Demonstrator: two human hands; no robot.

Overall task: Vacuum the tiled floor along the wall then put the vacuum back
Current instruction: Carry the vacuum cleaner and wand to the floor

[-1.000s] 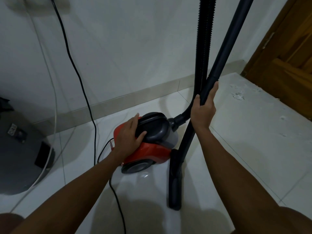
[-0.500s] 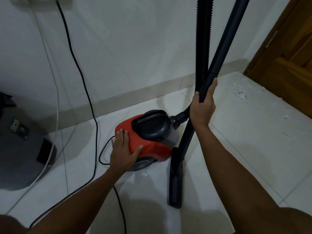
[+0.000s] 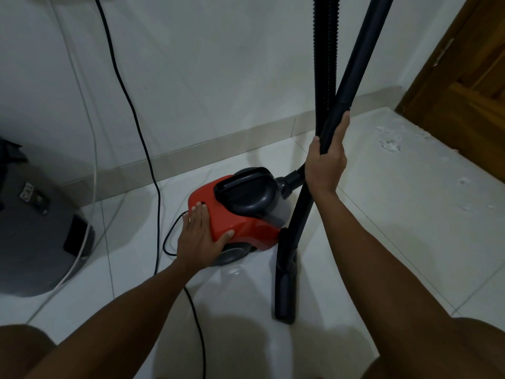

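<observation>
White tiled floor (image 3: 396,214) against a white wall (image 3: 218,64), wooden door (image 3: 470,77) at right.

Left hand (image 3: 200,236): flat, fingers straight and together, pressed on rear of red vacuum (image 3: 240,212); thumb hooked under lower edge. No grip, just a push or steadying contact.
Right hand (image 3: 326,160): wrapped round black wand (image 3: 352,64), ribbed hose (image 3: 325,50) running just beside it.
Vacuum sits on floor near skirting, nozzle (image 3: 285,285) flat on tile beside it, cord (image 3: 131,105) trailing up the wall.

Handling, judged:
- Body: hard glossy plastic, likely slippery under a flat palm, moderately heavy, rolls on wheels. Lift by dark top handle (image 3: 243,184), not the shell.
- Wand: rigid, light, good for steering.
- Hose: flexible, bad to pull on.
- Cord: loop near left wrist, snag risk.

White debris (image 3: 390,143) by door not yet picked up.
</observation>
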